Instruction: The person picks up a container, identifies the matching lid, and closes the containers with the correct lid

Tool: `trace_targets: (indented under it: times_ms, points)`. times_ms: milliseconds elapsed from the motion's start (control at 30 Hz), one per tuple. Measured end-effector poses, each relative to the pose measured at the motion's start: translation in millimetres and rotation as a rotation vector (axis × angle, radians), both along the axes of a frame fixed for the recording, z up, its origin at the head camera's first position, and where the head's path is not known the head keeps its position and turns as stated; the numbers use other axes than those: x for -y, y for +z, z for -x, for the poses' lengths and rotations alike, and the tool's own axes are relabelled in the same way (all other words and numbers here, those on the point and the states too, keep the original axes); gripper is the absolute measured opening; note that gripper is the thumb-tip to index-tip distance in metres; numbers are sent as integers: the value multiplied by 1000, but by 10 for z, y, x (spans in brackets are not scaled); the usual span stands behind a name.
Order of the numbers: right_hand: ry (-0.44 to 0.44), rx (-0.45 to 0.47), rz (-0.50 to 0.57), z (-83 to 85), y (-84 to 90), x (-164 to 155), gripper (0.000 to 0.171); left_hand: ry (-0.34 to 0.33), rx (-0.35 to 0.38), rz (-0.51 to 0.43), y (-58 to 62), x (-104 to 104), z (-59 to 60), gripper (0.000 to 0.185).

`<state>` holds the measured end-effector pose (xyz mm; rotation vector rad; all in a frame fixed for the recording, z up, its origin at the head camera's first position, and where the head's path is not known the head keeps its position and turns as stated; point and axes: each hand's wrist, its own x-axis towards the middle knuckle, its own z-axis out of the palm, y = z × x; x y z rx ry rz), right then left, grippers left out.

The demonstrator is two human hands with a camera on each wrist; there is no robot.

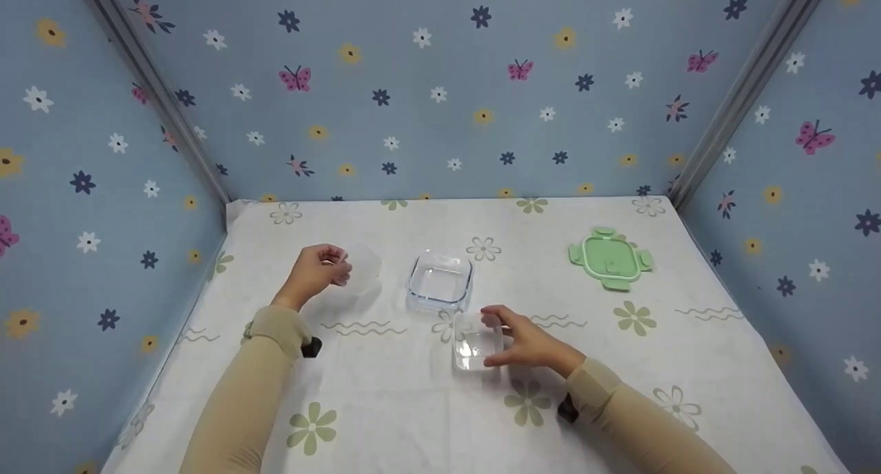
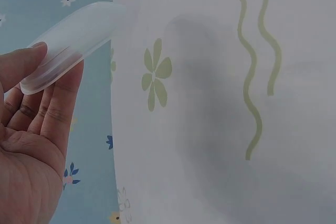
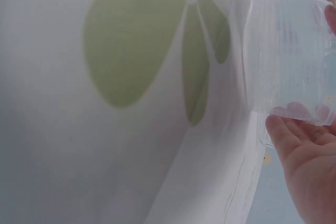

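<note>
My left hand (image 1: pixel 314 276) pinches a translucent whitish plastic lid (image 2: pixel 84 35) by its edge, thumb on one face and fingers behind. The lid is tilted and raised over the left of the table. With thumb and fingers spread across its sides, my right hand (image 1: pixel 533 343) grips a small clear square plastic container (image 1: pixel 475 347) in front of the table's middle. In the right wrist view its see-through wall (image 3: pixel 289 56) shows fingers behind it. Just beyond, towards the back, sits a square clear container with a bluish rim (image 1: pixel 440 298), untouched by either hand.
A green lid (image 1: pixel 610 259) with side flaps lies at the back right. White cloth with green flowers (image 1: pixel 385 412) covers the table. Blue patterned panels (image 1: pixel 440 116) stand at the back and both sides, with grey posts (image 1: pixel 172 116) at the corners.
</note>
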<state>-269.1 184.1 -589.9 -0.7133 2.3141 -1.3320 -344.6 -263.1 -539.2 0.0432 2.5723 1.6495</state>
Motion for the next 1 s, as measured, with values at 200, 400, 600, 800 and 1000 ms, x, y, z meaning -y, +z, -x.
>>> trace_targets:
  times_ms: [200, 400, 600, 800, 1000]
  points:
    - [-7, 11, -5, -9, 2, 2, 97, -21, -26, -26, 70, -62, -26, 17]
    - [-8, 11, -2, 6, -9, 2, 96, -22, -30, -20, 114, -122, -36, 17]
    - [-1, -3, -9, 13, -31, -14, 97, -34, -32, -26, 160, -199, -40, 14]
    - [8, -13, -8, 8, -33, -17, 97, -68, -80, -24, 208, -271, -49, 14]
    - [2, -3, -15, -4, -17, -8, 99, -84, -69, -48, 222, -330, -42, 15]
